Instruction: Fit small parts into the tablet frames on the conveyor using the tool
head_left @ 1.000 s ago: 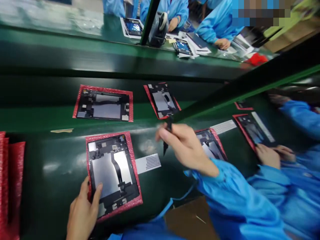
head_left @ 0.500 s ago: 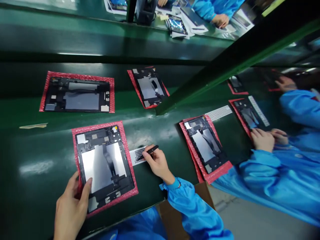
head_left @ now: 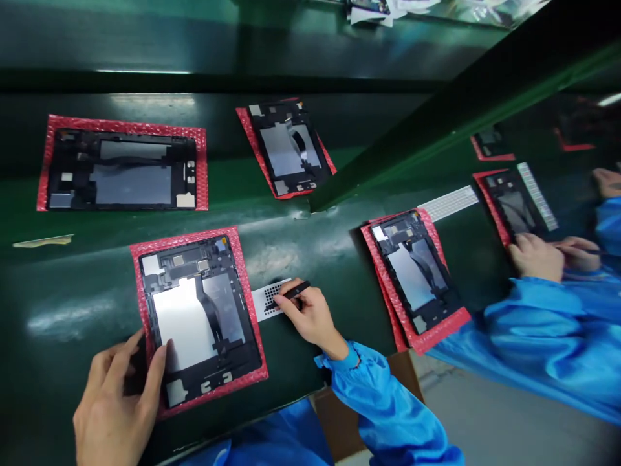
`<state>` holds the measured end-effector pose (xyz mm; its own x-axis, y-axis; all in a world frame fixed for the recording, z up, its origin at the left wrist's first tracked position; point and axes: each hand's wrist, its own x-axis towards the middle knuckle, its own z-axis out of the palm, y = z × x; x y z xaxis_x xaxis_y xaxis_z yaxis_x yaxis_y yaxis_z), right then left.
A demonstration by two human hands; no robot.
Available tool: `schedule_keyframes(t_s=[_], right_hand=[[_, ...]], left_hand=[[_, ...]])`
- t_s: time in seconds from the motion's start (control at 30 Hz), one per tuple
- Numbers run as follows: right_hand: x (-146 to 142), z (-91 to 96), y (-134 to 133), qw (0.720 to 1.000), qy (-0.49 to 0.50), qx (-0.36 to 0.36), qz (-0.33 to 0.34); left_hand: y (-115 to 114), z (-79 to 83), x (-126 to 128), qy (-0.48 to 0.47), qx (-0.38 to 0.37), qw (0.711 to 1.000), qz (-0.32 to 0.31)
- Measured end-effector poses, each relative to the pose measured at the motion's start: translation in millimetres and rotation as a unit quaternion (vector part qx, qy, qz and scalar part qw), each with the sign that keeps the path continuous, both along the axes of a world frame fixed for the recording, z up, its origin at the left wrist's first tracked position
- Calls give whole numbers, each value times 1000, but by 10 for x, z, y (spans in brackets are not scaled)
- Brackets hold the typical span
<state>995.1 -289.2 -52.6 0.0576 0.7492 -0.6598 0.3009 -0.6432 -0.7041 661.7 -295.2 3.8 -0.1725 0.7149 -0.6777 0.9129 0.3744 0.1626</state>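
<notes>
A tablet screen assembly [head_left: 189, 323], its inner side up, lies on a pink bubble-wrap sheet [head_left: 138, 272] in front of me. At its lower left edge is my left hand [head_left: 114, 395], fingers apart, the thumb touching the edge. My right hand [head_left: 310, 317] pinches a pair of black tweezers [head_left: 295, 291]. Their tips are over a white sheet of small black dot stickers [head_left: 262, 303], which sticks out beside the bubble wrap. Whether a sticker is between the tips is too small to tell.
Two more tablet assemblies [head_left: 130, 171] [head_left: 291, 149] lie on the raised back strip. A stacked one [head_left: 412, 272] is on the right, beside a white sticker sheet [head_left: 449, 203]. A green post [head_left: 388, 142] slants across. A co-worker's hands [head_left: 538, 255] work at far right.
The view has tilted down and shifted left. My left hand has loosened and slid outward from the tablet assembly. My right hand stays over the sticker sheet with the tweezers.
</notes>
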Motion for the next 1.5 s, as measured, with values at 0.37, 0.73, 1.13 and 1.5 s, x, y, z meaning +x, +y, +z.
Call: schedule_keyframes(t_s=[0.37, 0.73, 1.13, 1.5], right_hand=[[77, 59, 473, 985, 101, -63, -126], [-446, -977, 954, 985, 151, 21, -78], [-215, -1100, 840, 990, 130, 36, -47], [-37, -1067, 862, 989, 138, 45, -38]], left_hand=[[492, -328, 343, -230, 200, 929, -210], [661, -1100, 717, -224, 189, 902, -318], [601, -1197, 941, -233, 186, 907, -299], [654, -1193, 1191, -200, 185, 910, -312]])
